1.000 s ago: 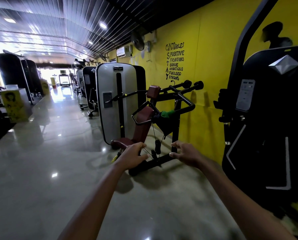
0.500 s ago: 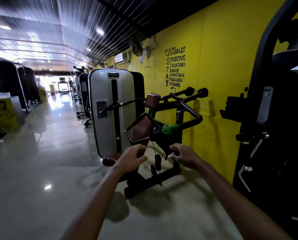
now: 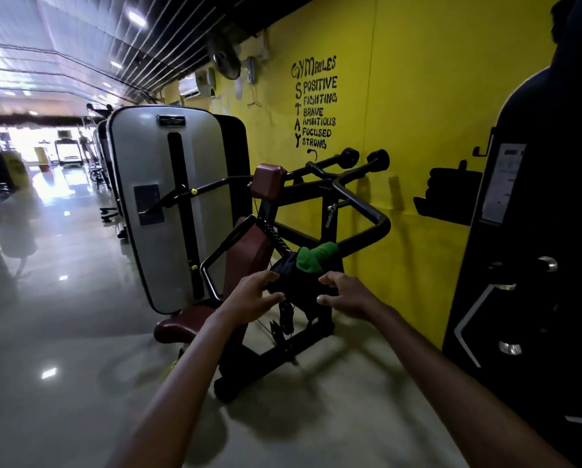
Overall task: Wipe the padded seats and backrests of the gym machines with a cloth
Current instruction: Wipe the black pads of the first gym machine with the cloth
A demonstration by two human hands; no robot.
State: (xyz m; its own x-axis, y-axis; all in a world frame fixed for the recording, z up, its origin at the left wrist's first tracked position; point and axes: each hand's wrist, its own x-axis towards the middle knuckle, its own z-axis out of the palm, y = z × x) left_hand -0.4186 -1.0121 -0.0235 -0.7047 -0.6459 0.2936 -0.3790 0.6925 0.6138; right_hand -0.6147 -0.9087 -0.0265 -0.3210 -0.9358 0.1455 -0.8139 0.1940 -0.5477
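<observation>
A gym machine with a black frame (image 3: 350, 204) stands just ahead. It has a maroon padded seat (image 3: 178, 327), a maroon backrest (image 3: 249, 251) and a small maroon head pad (image 3: 268, 180). A green cloth (image 3: 313, 257) lies bunched on a black fabric bundle (image 3: 293, 282) that hangs from the frame's bent arm. My left hand (image 3: 252, 295) and right hand (image 3: 347, 293) reach out on either side of the black bundle. Their fingers are spread, with the tips at its edges. Neither hand holds anything.
A grey weight-stack cover (image 3: 168, 204) stands left of the seat, with more machines in a row behind it. A tall black machine (image 3: 536, 265) fills the right edge. The yellow wall (image 3: 417, 113) runs behind. Glossy floor (image 3: 63, 315) stretches to the left.
I have come closer to the machine. Both hands rose from low in front of the frame to the black bundle under the green cloth, and their fingers spread.
</observation>
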